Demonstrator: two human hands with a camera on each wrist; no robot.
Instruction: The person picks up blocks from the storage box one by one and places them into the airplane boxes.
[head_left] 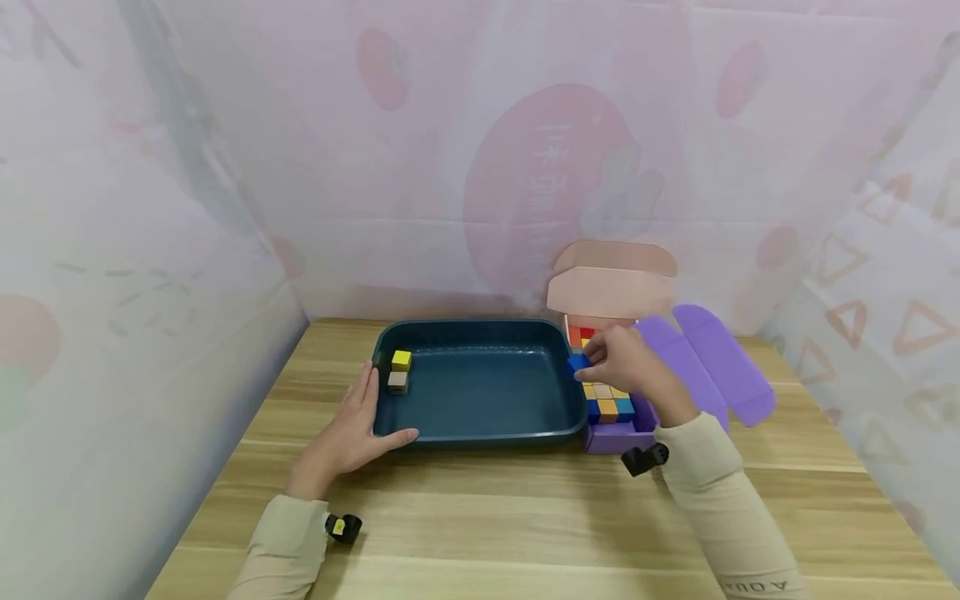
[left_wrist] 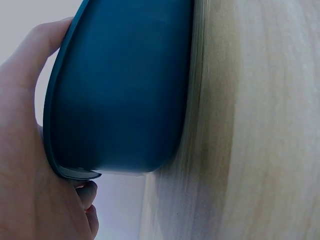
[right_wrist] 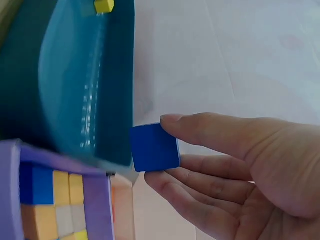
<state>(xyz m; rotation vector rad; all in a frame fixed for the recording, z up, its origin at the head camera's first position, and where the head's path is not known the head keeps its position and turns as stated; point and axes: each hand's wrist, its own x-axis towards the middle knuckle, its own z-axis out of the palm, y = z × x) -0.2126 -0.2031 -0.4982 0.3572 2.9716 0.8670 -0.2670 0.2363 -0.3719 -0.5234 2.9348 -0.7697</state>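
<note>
Between thumb and fingertips, my right hand [head_left: 624, 360] pinches a blue block [right_wrist: 155, 148], held up by the right rim of a dark teal tray [head_left: 483, 396]. Below that hand stands an open purple box [head_left: 619, 440] with several colored blocks inside. My left hand [head_left: 347, 432] rests on the tray's near left corner, its fingers along the left side and its thumb over the front rim. Inside the tray, at the left end, a yellow block [head_left: 401, 360] sits behind a plain wood-colored block [head_left: 397, 382].
Behind the purple box is a pink box [head_left: 611, 292] with its lid raised, holding red and other blocks. The purple lid [head_left: 701, 367] spreads out to the right over the wooden table [head_left: 480, 525]. Printed cloth walls [head_left: 420, 183] enclose the table's back and sides.
</note>
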